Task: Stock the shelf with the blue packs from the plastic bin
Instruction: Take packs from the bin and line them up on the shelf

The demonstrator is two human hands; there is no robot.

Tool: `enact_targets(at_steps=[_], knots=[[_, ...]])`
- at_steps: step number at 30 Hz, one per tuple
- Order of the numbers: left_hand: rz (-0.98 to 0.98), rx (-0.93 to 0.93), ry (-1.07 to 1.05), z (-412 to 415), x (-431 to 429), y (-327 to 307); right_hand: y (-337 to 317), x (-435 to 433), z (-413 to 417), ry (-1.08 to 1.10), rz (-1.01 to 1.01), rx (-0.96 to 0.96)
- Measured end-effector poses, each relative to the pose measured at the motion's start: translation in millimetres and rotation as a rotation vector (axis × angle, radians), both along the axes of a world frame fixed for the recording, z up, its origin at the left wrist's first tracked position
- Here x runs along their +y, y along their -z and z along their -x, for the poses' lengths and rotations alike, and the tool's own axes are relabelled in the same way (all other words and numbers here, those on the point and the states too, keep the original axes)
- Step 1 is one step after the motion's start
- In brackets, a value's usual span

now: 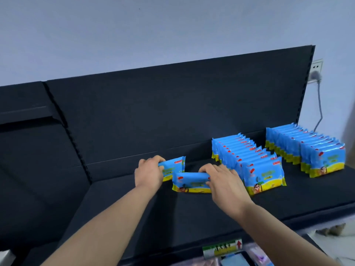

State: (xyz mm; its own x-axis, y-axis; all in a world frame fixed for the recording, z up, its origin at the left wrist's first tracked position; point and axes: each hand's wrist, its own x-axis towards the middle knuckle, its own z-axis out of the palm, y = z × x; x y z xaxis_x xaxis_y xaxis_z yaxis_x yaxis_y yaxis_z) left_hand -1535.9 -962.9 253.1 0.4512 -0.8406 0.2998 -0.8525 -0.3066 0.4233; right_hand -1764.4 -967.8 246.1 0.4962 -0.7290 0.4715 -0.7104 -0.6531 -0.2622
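I had both hands at the shelf (123, 204), left of the middle row (247, 162) and right row (307, 148) of packs. My left hand (148, 172) gripped the rear pack (173, 166) by its left end, fingers curled over its top. My right hand (224, 181) pinched the front pack (190, 182) at its right end, thumb hidden, and that pack sat just ahead of the rear one with its lower edge on the shelf. The bin was out of view. I judged the step best done by squaring both packs to the middle row, pressing them face to back, and letting go only once they stood, since soft packs tip easily.
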Motion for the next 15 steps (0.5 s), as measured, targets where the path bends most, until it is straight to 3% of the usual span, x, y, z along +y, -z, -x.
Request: enact_targets(at_steps=[8,15], knots=[[-0.027,0.061,0.136,-42,-63,7,13,-50,-44,0.01,-0.06,0.037],[0.083,-0.111,0.14,-51,-85,14,18,-74,-64,-0.07,-0.058,0.056]])
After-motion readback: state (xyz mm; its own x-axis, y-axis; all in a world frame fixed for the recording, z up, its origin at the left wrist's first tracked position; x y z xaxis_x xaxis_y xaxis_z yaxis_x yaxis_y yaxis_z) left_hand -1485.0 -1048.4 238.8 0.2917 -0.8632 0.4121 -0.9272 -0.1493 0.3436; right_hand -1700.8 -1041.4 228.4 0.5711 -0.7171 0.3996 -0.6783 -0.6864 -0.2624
